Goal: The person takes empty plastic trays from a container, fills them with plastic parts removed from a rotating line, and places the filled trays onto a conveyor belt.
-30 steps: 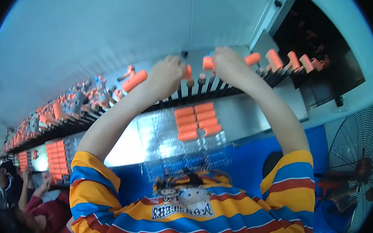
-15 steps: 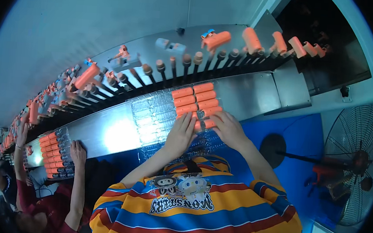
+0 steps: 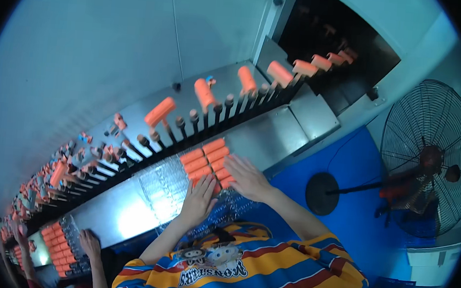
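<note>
Both your hands are down on the clear tray [image 3: 172, 193] of orange tubes [image 3: 207, 161], laid in neat rows just below the peg conveyor [image 3: 189, 120]. Left hand [image 3: 199, 198] lies flat, fingers spread on the near tubes, nothing gripped. Right hand [image 3: 247, 178] also open, palm covering the row's end; can't tell if it pinches one. Pegs w/ tubes sit close, handy for reach.

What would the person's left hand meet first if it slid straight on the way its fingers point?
The left hand points up-right at the orange pieces in the clear tray; it would likely meet those first, though depth is unclear.
</note>
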### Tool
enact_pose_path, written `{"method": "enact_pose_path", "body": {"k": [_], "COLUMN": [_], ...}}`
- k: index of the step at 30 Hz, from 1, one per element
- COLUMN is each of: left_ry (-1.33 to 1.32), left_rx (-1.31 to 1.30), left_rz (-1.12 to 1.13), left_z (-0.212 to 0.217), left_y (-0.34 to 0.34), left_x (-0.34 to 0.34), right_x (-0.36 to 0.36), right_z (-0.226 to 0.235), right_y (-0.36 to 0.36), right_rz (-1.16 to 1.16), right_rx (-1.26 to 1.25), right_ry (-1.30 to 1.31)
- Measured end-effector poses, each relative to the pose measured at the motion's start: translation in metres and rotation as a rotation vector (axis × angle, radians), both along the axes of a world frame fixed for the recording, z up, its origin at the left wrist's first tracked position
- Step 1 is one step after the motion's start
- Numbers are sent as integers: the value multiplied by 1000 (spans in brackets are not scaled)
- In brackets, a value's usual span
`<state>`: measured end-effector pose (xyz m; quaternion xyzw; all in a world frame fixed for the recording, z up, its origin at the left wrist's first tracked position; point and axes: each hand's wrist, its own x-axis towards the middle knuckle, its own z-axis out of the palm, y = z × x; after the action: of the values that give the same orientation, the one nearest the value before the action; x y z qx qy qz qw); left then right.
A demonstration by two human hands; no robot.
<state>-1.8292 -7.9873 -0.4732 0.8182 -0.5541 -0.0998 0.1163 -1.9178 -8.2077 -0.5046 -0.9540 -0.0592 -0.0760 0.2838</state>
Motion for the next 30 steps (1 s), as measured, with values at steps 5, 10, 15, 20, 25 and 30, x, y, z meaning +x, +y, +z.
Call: {"method": "enact_pose_path", "body": {"k": [5,10,15,20,25,30], "left_ry": [-10,-35,-277,-391,-113,-468], "left_rx": [-363,-482,-358,87,395,183], "left_rz": [-29,-161,-375,-455,-146,54], "left_z": [87,139,158,164,166,162], "left_y": [-107,-208,-303,-369,-397,-382], "left_x": [22,38,79,106,122,76], "right_x": [3,6,24,59,103,91], "right_z": [51,101,124,138,152,136], "right_y": [-126,-221,-301,-361,-384,-382], "right_rz": [-410,-579,-546,-254,-12,65], "right_rx": [-118,-38,-98,-131,-25,-399], "right_ry": [-382,-412,-404,-162,273,-138]}}
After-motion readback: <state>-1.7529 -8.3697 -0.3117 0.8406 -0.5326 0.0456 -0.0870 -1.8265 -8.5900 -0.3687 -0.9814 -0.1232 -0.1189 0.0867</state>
